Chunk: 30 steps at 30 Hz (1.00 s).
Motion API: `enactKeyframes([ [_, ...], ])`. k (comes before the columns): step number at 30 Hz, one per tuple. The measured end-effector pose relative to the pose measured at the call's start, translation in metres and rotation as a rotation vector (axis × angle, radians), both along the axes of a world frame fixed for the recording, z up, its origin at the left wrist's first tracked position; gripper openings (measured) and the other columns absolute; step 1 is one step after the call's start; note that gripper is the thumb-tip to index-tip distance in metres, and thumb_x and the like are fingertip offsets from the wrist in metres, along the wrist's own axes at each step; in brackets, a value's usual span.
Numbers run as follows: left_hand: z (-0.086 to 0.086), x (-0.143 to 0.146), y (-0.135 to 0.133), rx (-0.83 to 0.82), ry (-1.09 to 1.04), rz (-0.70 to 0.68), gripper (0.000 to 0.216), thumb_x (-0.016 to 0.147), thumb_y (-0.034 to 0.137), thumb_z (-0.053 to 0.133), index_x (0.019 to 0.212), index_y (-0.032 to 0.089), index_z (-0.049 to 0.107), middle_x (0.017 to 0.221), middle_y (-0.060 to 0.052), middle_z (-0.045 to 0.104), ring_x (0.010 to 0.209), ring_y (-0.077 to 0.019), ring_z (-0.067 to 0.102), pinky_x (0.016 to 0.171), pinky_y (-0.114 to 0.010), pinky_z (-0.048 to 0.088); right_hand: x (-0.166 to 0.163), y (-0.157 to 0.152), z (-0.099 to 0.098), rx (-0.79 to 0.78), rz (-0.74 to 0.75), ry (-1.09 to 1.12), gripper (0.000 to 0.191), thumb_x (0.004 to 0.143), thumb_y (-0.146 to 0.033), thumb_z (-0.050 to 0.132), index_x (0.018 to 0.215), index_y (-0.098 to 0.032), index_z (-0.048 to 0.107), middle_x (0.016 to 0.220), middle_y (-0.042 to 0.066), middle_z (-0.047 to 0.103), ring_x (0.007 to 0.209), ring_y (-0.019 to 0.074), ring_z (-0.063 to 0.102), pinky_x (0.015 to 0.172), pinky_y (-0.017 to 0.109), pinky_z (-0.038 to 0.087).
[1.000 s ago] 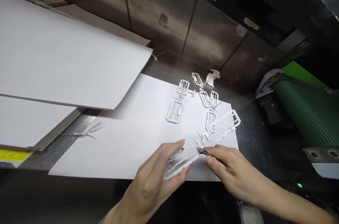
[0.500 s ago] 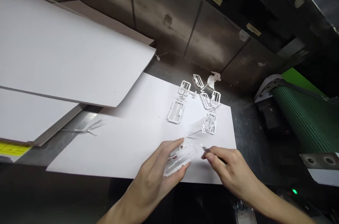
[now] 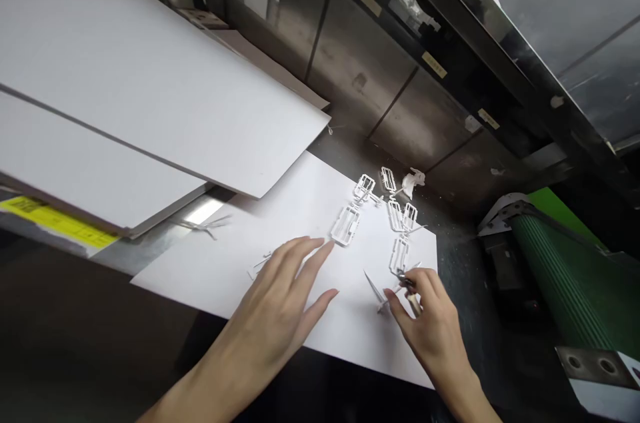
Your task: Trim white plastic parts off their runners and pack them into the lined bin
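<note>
My left hand [image 3: 287,296] lies flat on the white sheet [image 3: 240,246] with its fingers stretched out and apart; I see nothing held in it. A small white plastic piece [image 3: 259,267] shows just left of its fingers. One white plastic frame [image 3: 345,225] lies right beyond the fingertips. My right hand [image 3: 425,319] pinches a small dark-tipped cutting tool [image 3: 406,280]. The tool's tip is next to another white frame [image 3: 399,253], and a thin white sprue strip [image 3: 374,288] lies left of it. Several more frames [image 3: 395,206] lie at the sheet's far corner.
Large white boards [image 3: 150,96] are stacked at the left and overhang the sheet. A steel wall [image 3: 360,69] rises behind. A green ribbed conveyor belt [image 3: 565,269] stands at the right. A crumpled white scrap [image 3: 414,181] and a yellow label [image 3: 55,221] are also in view.
My left hand has let go of the long white frame and now lies open and flat, further left. My right hand has moved toward the frames. The view has swung left.
</note>
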<state>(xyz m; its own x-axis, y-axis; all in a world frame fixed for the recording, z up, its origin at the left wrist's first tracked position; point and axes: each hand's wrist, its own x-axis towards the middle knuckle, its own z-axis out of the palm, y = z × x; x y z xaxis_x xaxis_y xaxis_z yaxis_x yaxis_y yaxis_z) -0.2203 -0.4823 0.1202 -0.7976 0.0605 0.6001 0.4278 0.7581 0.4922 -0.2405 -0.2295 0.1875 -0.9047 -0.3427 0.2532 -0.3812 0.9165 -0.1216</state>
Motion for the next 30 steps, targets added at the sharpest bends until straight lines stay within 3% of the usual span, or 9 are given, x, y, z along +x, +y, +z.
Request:
enactKeyframes([
  [5,0.000,0.001,0.008,0.103,-0.034,-0.091,0.040,0.104,0.025,0.051,0.143,0.017,0.051,0.129,-0.012,0.064,0.120,-0.0246,0.062,0.099,-0.040,0.060,-0.002,0.008,0.005,-0.083,-0.303,-0.103,0.040,0.098,-0.059,0.060,0.085,-0.025,0.044,0.077,0.001,0.063,0.062,0.0197,0.064,0.054,0.029,0.049],
  [10,0.013,-0.002,0.013,0.302,-0.139,-0.212,0.036,0.105,0.031,0.051,0.140,0.024,0.055,0.126,-0.007,0.069,0.115,-0.0210,0.069,0.096,-0.035,0.062,-0.004,0.022,0.005,-0.133,-0.364,-0.310,0.026,0.095,-0.042,0.062,0.088,-0.025,0.044,0.080,0.000,0.067,0.067,0.0195,0.069,0.061,0.029,0.053],
  [13,0.023,-0.009,0.011,0.534,-0.322,-0.238,0.033,0.105,0.043,0.051,0.132,0.028,0.063,0.117,-0.005,0.074,0.099,-0.0190,0.075,0.084,-0.031,0.065,0.005,0.031,0.020,-0.099,-0.178,-0.201,0.016,0.095,-0.031,0.062,0.091,-0.025,0.048,0.081,0.000,0.066,0.068,0.0170,0.067,0.063,0.028,0.053],
  [16,0.029,-0.019,0.012,0.714,-0.527,-0.316,0.053,0.095,0.056,0.063,0.137,0.025,0.059,0.123,-0.012,0.073,0.097,-0.0232,0.077,0.074,-0.032,0.066,0.013,0.028,0.043,0.037,0.237,0.038,0.009,0.099,-0.014,0.054,0.099,-0.023,0.054,0.090,0.004,0.070,0.079,0.0175,0.067,0.073,0.030,0.053],
  [19,0.032,-0.023,0.018,0.791,-0.776,-0.575,0.077,0.078,0.055,0.081,0.142,0.021,0.055,0.124,-0.017,0.072,0.095,-0.0249,0.077,0.071,-0.032,0.065,0.014,0.013,0.058,0.304,0.671,0.217,0.016,0.099,-0.006,0.051,0.098,-0.019,0.061,0.102,0.009,0.076,0.086,0.0201,0.068,0.074,0.035,0.053],
  [21,0.034,-0.021,0.023,0.776,-0.944,-0.680,0.069,0.073,0.046,0.084,0.132,0.021,0.059,0.106,-0.009,0.073,0.080,-0.0199,0.074,0.064,-0.027,0.060,0.013,0.002,0.059,0.400,0.806,0.306,0.015,0.098,-0.008,0.054,0.092,-0.018,0.063,0.100,0.009,0.078,0.081,0.0195,0.068,0.070,0.034,0.052],
  [24,0.037,-0.013,0.030,0.703,-1.045,-0.697,0.039,0.075,0.036,0.078,0.108,0.020,0.063,0.077,0.004,0.062,0.062,-0.0125,0.059,0.054,-0.021,0.046,0.014,-0.005,0.053,0.353,0.881,0.375,0.017,0.098,-0.008,0.055,0.087,-0.017,0.065,0.095,0.010,0.078,0.074,0.0191,0.067,0.064,0.034,0.049],
  [27,0.036,-0.007,0.032,0.695,-0.935,-0.630,0.030,0.081,0.031,0.067,0.109,0.021,0.059,0.078,0.004,0.060,0.063,-0.0122,0.056,0.057,-0.022,0.046,0.021,-0.002,0.051,0.137,0.715,0.249,0.007,0.101,-0.014,0.059,0.099,-0.015,0.065,0.102,0.012,0.075,0.078,0.0191,0.067,0.065,0.033,0.051],
  [30,0.030,-0.004,0.030,0.658,-0.728,-0.503,0.042,0.083,0.027,0.061,0.125,0.024,0.057,0.087,0.002,0.066,0.071,-0.0143,0.063,0.066,-0.025,0.054,0.028,0.004,0.058,-0.118,0.299,-0.184,0.016,0.108,-0.033,0.053,0.109,-0.020,0.061,0.098,0.005,0.070,0.081,0.0152,0.067,0.068,0.026,0.053],
])
